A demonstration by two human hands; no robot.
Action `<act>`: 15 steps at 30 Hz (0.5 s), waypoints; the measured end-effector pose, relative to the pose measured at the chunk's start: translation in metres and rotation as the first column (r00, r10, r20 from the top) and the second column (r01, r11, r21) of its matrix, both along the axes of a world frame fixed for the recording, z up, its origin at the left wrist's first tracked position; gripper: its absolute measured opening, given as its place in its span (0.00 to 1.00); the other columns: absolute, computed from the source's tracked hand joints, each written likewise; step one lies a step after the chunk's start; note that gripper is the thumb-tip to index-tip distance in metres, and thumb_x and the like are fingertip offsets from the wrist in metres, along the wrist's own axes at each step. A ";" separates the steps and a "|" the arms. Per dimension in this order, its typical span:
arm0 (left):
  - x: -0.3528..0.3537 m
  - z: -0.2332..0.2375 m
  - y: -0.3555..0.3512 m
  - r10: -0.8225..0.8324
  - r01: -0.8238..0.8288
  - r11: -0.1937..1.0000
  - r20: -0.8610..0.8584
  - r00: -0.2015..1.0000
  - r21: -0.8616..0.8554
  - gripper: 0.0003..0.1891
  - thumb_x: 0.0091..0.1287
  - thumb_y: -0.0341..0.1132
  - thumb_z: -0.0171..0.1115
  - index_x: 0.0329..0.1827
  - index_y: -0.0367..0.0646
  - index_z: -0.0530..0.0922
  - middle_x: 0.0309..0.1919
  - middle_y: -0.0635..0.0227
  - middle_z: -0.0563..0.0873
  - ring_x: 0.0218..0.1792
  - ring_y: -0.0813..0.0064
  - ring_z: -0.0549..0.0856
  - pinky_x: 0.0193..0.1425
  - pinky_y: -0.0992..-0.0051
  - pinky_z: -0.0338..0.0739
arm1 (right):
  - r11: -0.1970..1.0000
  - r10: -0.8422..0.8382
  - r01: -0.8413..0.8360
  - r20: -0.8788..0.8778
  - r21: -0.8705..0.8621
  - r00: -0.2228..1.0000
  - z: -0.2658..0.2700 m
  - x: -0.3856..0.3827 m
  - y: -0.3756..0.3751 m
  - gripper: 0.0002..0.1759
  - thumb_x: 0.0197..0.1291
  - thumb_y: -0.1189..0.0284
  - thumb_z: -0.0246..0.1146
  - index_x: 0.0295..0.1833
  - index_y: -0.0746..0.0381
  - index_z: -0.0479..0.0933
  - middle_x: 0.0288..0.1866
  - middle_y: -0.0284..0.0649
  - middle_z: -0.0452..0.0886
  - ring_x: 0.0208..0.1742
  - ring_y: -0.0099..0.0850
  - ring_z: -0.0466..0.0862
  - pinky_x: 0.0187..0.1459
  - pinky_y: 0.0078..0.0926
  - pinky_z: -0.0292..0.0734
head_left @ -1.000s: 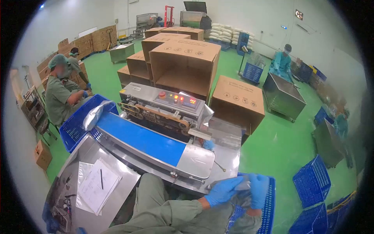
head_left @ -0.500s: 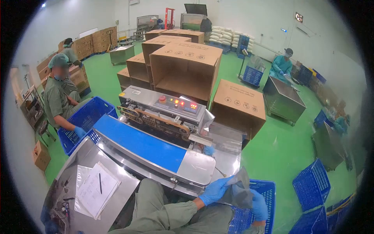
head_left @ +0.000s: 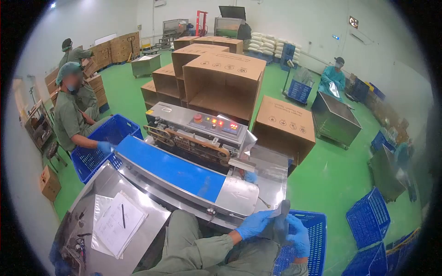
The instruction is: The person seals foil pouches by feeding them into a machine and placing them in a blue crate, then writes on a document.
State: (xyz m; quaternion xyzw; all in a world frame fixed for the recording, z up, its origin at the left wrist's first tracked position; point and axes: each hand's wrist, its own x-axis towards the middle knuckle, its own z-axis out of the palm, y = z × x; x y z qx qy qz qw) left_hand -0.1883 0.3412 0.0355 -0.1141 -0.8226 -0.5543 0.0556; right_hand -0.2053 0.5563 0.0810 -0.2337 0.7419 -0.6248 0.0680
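Between my hands, over a blue plastic crate [head_left: 316, 239] at my right knee, is a grey, partly see-through plastic pouch [head_left: 280, 221]. Gripping its left edge is my left hand [head_left: 253, 225], in a blue glove with the fingers closed. My right hand [head_left: 298, 237], gloved too, is closed on the pouch's right side. The pouch stands upright and looks narrow, seen nearly edge-on. Just beyond my left hand lies the rounded metal end of a band sealing machine [head_left: 198, 124] with a blue conveyor belt [head_left: 165, 168].
Cardboard boxes [head_left: 223, 64] are stacked behind the machine. Papers with a pen [head_left: 123, 216] lie on the metal table [head_left: 149, 221] at left. A co-worker [head_left: 71, 110] sits at the belt's far end, a hand by another blue crate [head_left: 87, 161]. More crates [head_left: 368, 216] stand right.
The pouch has turned from broadside to nearly edge-on, and my right hand has risen slightly. The co-worker at left has raised their head; the person behind has reached right.
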 end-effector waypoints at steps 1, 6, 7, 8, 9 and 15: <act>-0.002 -0.006 0.001 0.018 -0.018 1.000 0.000 1.000 -0.021 0.20 0.70 0.33 0.45 0.64 0.50 0.72 0.55 0.54 0.80 0.53 0.53 0.80 0.58 0.63 0.74 | 1.000 -0.003 0.003 -0.001 -0.001 1.000 -0.004 0.001 0.003 0.41 0.31 0.61 0.77 0.58 0.62 0.77 0.61 0.46 0.75 0.64 0.39 0.72 0.66 0.35 0.65; -0.004 -0.015 0.002 0.018 -0.017 0.999 0.021 1.000 -0.027 0.19 0.72 0.40 0.44 0.64 0.53 0.72 0.55 0.54 0.80 0.53 0.51 0.80 0.57 0.62 0.74 | 0.965 -0.099 0.106 -0.039 0.240 0.994 -0.023 0.003 0.012 0.35 0.33 0.72 0.75 0.56 0.61 0.79 0.58 0.45 0.76 0.61 0.38 0.74 0.63 0.32 0.68; -0.003 -0.013 0.002 0.026 -0.025 0.998 0.009 1.000 -0.052 0.19 0.73 0.41 0.43 0.64 0.53 0.72 0.54 0.54 0.80 0.53 0.51 0.80 0.56 0.62 0.74 | 0.965 -0.099 0.107 -0.043 0.241 0.994 -0.021 0.005 0.012 0.35 0.33 0.72 0.75 0.56 0.61 0.79 0.58 0.45 0.76 0.61 0.38 0.74 0.63 0.32 0.68; -0.002 -0.013 0.001 0.036 -0.036 0.996 -0.004 0.999 -0.078 0.19 0.74 0.43 0.42 0.65 0.54 0.72 0.54 0.54 0.80 0.53 0.51 0.80 0.56 0.62 0.74 | 0.968 -0.062 0.070 -0.042 0.242 0.997 -0.018 0.008 0.012 0.34 0.34 0.74 0.74 0.55 0.61 0.80 0.58 0.44 0.77 0.60 0.38 0.75 0.63 0.31 0.69; -0.003 -0.013 0.001 0.040 -0.040 0.996 -0.008 0.999 -0.078 0.19 0.74 0.43 0.42 0.65 0.54 0.72 0.54 0.54 0.80 0.53 0.51 0.80 0.56 0.62 0.74 | 0.970 -0.023 0.033 -0.041 0.242 0.999 -0.014 0.009 0.010 0.32 0.34 0.75 0.74 0.54 0.61 0.80 0.57 0.44 0.77 0.59 0.38 0.76 0.62 0.30 0.70; -0.002 -0.011 -0.002 0.016 -0.015 0.999 -0.050 0.999 0.040 0.17 0.71 0.36 0.49 0.59 0.44 0.75 0.49 0.50 0.82 0.49 0.51 0.82 0.52 0.63 0.76 | 0.874 -0.110 0.225 -0.274 0.431 0.955 -0.011 0.020 -0.011 0.33 0.33 0.73 0.74 0.54 0.61 0.80 0.55 0.45 0.78 0.57 0.40 0.77 0.59 0.33 0.72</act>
